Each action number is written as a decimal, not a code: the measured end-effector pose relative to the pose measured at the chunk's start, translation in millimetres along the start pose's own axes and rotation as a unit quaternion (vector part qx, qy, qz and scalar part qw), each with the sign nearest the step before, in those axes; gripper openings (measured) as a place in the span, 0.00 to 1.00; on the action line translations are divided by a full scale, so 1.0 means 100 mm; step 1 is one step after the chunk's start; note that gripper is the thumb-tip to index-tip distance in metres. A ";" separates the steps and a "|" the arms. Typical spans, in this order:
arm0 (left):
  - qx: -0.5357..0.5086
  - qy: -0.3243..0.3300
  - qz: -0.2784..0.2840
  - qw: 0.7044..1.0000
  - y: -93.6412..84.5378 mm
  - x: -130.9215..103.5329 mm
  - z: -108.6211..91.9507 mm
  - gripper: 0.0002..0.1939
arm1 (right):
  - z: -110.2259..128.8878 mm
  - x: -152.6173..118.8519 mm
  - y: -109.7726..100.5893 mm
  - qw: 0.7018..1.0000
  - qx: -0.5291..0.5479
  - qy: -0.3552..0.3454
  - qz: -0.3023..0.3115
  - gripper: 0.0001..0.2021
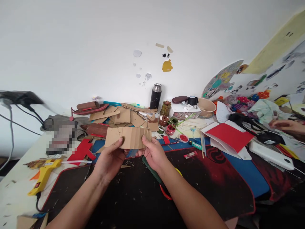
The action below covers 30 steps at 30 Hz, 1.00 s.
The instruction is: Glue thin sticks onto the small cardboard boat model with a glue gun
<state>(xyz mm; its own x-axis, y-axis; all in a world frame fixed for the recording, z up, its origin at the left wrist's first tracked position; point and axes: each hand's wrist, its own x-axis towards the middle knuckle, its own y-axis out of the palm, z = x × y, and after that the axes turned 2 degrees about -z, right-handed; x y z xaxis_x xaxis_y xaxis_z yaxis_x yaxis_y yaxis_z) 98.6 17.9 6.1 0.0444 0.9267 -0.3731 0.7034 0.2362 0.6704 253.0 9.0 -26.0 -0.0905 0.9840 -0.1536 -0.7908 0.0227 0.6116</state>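
A creased strip of brown cardboard (130, 137) is held up over the dark mat between my two hands. My left hand (111, 157) grips its left part, thumb on the front face and fingers behind. At the right end, my right hand (153, 152) pinches it the same way. Vertical folds run across the strip's middle and right side. Under my right forearm lies a green tool (151, 170), partly hidden, with red and yellow curved parts (164, 192) beside it.
A yellow glue gun (46, 176) rests at left near red paper pieces (81, 152). Cardboard scraps (124, 116), a black flask (156, 97) and open paint jars (171, 129) stand along the back. Red paper (230, 136) and a white glue-gun-like item (271, 156) lie at right.
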 end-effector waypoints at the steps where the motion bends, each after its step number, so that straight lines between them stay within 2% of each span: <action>1: -0.015 -0.003 0.000 1.000 0.01 0.01 0.01 0.13 | -0.02 0.01 0.01 1.000 0.007 -0.002 -0.002 0.26; 6: -0.062 -0.006 -0.025 0.998 0.04 0.03 0.12 0.13 | -0.11 0.03 0.03 0.999 0.037 -0.010 -0.009 0.25; 11: -0.051 -0.016 0.035 0.998 0.05 -0.01 0.16 0.11 | -0.14 0.07 0.05 0.998 0.052 0.009 0.031 0.28; 15: -0.066 -0.012 0.007 0.998 0.05 0.03 0.15 0.11 | -0.13 0.09 0.02 0.999 0.047 0.010 0.013 0.28; 20: -0.003 0.073 -0.010 0.997 -0.06 0.14 0.09 0.17 | -0.14 0.10 -0.08 0.999 -0.038 -0.002 -0.016 0.28; 23: 0.069 0.163 -0.016 0.984 -0.13 0.18 0.04 0.20 | -0.13 0.11 -0.11 0.997 -0.063 -0.016 -0.039 0.29; 25: 0.102 0.200 -0.009 0.974 -0.14 0.18 0.02 0.20 | -0.12 0.12 -0.11 0.996 -0.069 -0.026 -0.055 0.30; 27: 0.108 0.190 0.000 0.976 -0.13 0.17 0.01 0.21 | -0.09 0.14 -0.11 0.995 -0.072 -0.030 -0.059 0.30; 30: 0.067 0.126 0.008 0.990 -0.10 0.15 0.02 0.21 | -0.06 0.16 -0.09 0.998 -0.051 -0.029 -0.040 0.29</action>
<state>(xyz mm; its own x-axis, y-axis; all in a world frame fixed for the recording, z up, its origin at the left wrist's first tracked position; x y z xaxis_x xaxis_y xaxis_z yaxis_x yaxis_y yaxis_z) 93.7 28.9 -7.0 -0.1097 0.9776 -0.1798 0.7926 0.1952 0.5777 255.5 24.0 -38.8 0.0076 0.9884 -0.1518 -0.8514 0.0860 0.5175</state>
